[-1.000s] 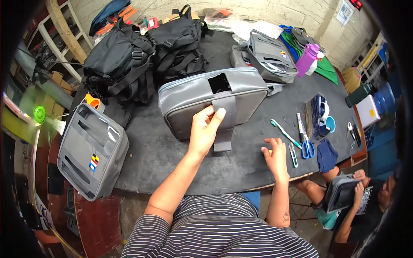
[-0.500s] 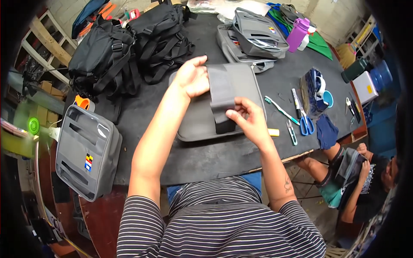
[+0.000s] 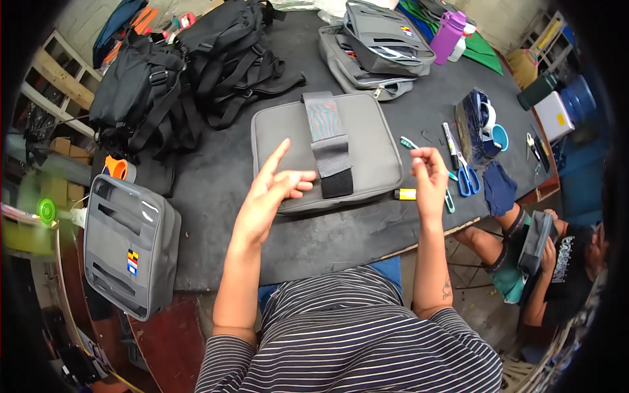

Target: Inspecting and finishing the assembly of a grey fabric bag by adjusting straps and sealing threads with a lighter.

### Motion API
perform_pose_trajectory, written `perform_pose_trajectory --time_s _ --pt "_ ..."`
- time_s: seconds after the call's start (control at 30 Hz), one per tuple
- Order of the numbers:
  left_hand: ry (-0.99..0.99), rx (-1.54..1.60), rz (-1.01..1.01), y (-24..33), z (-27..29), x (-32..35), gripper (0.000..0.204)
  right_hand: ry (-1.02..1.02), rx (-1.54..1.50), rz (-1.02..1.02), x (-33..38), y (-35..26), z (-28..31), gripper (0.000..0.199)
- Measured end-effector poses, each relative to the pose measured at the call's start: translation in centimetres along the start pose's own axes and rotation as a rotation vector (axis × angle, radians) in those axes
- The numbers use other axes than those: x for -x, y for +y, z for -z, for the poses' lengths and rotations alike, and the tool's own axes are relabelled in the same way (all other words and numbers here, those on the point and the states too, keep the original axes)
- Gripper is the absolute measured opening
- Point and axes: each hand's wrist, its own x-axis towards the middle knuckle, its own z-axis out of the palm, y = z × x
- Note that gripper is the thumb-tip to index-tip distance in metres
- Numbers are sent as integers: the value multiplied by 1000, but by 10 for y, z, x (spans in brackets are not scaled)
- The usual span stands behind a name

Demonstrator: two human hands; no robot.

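Observation:
A grey zippered case (image 3: 373, 141) lies flat on the black-topped table. Across its middle runs a wide grey strap (image 3: 324, 121), its lower end black and folded flat on the case. Above the case's lower left side is my left hand (image 3: 259, 203), open, index finger stretched out and thumb apart; it holds nothing. My right hand (image 3: 430, 187) hovers beyond the case's right edge, its fingers loosely bent and the thumb a little apart. Nothing shows in it. A white-and-teal toothbrush (image 3: 407, 142) lies partly hidden behind that hand.
Blue-handled scissors (image 3: 468, 182), a marker (image 3: 450, 141), a yellow-and-black item (image 3: 406, 194) and a tape holder (image 3: 478, 141) lie to the right. Black bags (image 3: 229, 62), stacked grey cases (image 3: 386, 46), a purple bottle (image 3: 449, 38) and another case (image 3: 131, 236) surround. A person (image 3: 563, 262) sits at right.
Both hands have come off the strap: the left moved down toward me, the right moved out to the right. The strap, held up before, now rests flat on the case.

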Motion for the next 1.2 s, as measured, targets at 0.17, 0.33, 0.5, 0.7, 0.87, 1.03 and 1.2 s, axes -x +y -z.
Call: perform_pose_trajectory --time_s 0.17,0.33,0.5,0.7,0.87,1.03,1.2 --pt "-11 0 -71 -4 -20 4 68 -11 116 -53 10 15 32 10" --pt "40 88 -86 -13 -27 -2 61 -21 192 17 23 -3 18 9" --pt "22 414 -130 -19 -35 -2 56 -323 268 402 28 -38 -33 48" --pt "56 193 -157 -35 -49 -1 64 -504 380 514 11 -46 -69 60" --pt "192 -71 -307 -23 -50 7 63 -407 448 662 7 -61 -79 46" --pt "224 -60 -318 -24 -49 12 63 -604 588 709 -2 -70 -83 35" --pt "207 64 -329 -35 -55 3 75 -688 445 571 -15 -58 -83 12"
